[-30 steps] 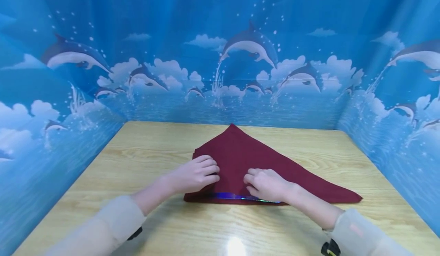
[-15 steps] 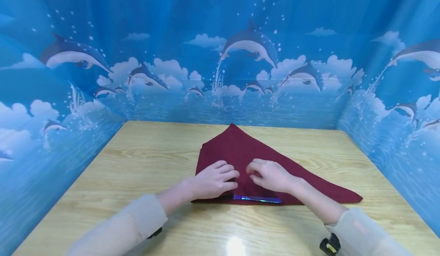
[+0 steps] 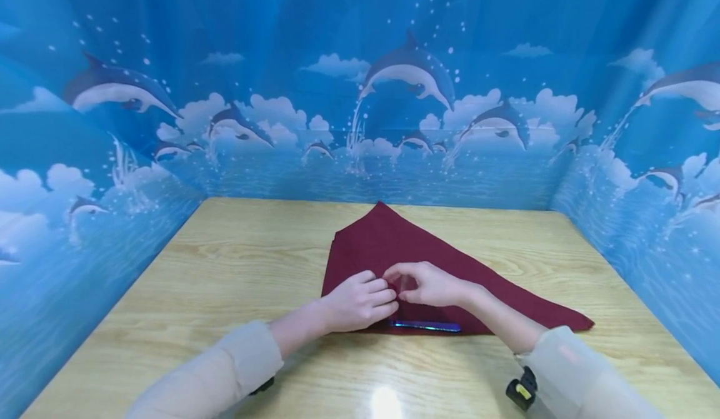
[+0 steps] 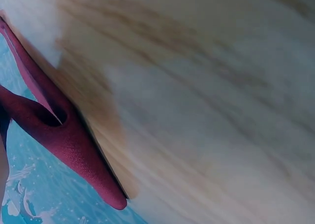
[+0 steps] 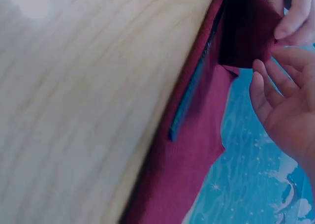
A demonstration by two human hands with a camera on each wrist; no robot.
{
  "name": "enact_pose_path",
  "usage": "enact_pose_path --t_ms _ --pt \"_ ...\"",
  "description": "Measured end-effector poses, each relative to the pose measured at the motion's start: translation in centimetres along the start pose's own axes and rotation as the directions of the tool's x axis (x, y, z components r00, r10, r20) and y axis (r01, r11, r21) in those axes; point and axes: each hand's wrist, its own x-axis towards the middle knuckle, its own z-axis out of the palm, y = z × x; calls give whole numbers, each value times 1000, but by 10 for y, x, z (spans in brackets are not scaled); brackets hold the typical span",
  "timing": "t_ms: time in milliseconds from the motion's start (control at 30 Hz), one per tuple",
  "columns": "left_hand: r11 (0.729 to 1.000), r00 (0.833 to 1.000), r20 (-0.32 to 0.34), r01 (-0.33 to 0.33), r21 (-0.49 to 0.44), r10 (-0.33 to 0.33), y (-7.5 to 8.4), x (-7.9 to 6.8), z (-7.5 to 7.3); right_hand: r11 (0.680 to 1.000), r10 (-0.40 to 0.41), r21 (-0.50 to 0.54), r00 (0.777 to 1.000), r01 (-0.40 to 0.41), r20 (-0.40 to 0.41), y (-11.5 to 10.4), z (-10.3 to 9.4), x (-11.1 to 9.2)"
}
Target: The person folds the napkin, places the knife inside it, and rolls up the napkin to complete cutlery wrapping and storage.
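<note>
A maroon cloth (image 3: pixel 416 244) lies on the wooden table, its left part turned over into a raised flap (image 5: pixel 246 42). Along the cloth's near edge is a slim, shiny blue-purple object (image 3: pixel 425 326); the flap covers its left part. My left hand (image 3: pixel 360 300) pinches the flap, with its fingertips at the flap's corner in the right wrist view. Close against it is my right hand (image 3: pixel 430 284), thumb and forefinger apart, fingertips right at the same corner. In the left wrist view the folded cloth (image 4: pixel 74 150) shows an open loop at its end.
The pale wood table (image 3: pixel 236 250) extends around the cloth on all sides. Behind and beside it hangs a blue curtain (image 3: pixel 315 25) printed with dolphins and clouds. A long tail of cloth (image 3: pixel 551 312) points to the right.
My left hand has moved right with the cloth's left part, covering more of the shiny object. My right hand has lifted off the cloth's near part and come to the left hand's fingertips.
</note>
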Motion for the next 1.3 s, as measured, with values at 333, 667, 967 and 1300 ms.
enact_pose_path --t_ms 333,667,967,1300 --pt "996 994 -68 79 -45 -82 -4 -3 -8 990 -1 140 1000 -2 16 4 6 3" --pt "973 987 160 56 -222 -20 -1 -23 -23 989 46 137 999 -46 6 7 -18 -20" --pt "985 991 131 -6 -175 30 2 -19 -20 999 -20 41 1000 20 -6 13 -27 -42" --pt "970 988 154 17 -242 21 6 -19 -13 939 -116 -330 993 96 -39 15 -22 -59"
